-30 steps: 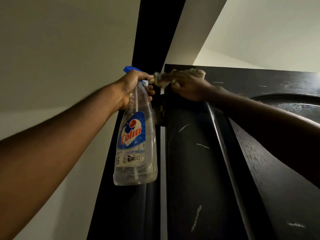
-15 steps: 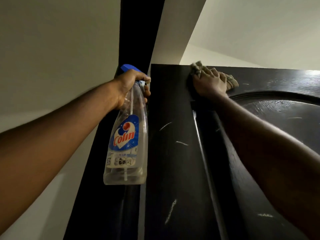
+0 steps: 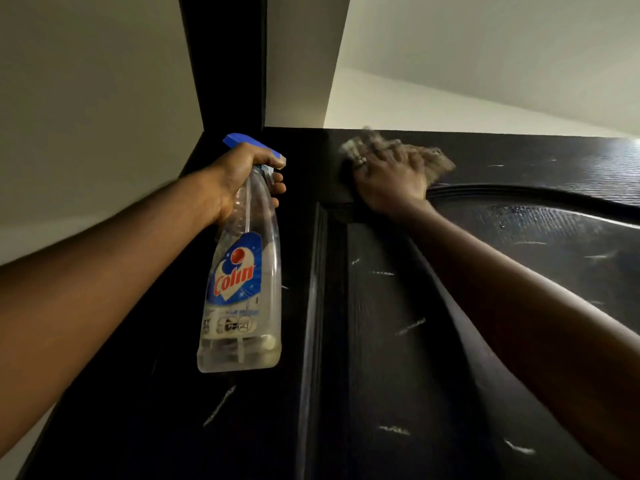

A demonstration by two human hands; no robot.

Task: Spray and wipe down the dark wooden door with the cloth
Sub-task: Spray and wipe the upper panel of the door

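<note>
Door point(image 3: 381, 358) under cloth point(image 3: 438, 161) pressed by flat right hand point(image 3: 391, 183); left hand point(image 3: 240, 176) grips bottle point(image 3: 242, 306).

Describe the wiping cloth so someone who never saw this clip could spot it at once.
Find the dark wooden door and follow it to its top edge. There the right hand presses a crumpled cloth against the wood. It is the only greyish, ragged bundle on the black surface, unlike the clear spray bottle in the left hand.

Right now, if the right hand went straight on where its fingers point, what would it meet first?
Likely the door's top edge, just past the cloth under the right hand; beyond looks free, depth unclear.
</note>
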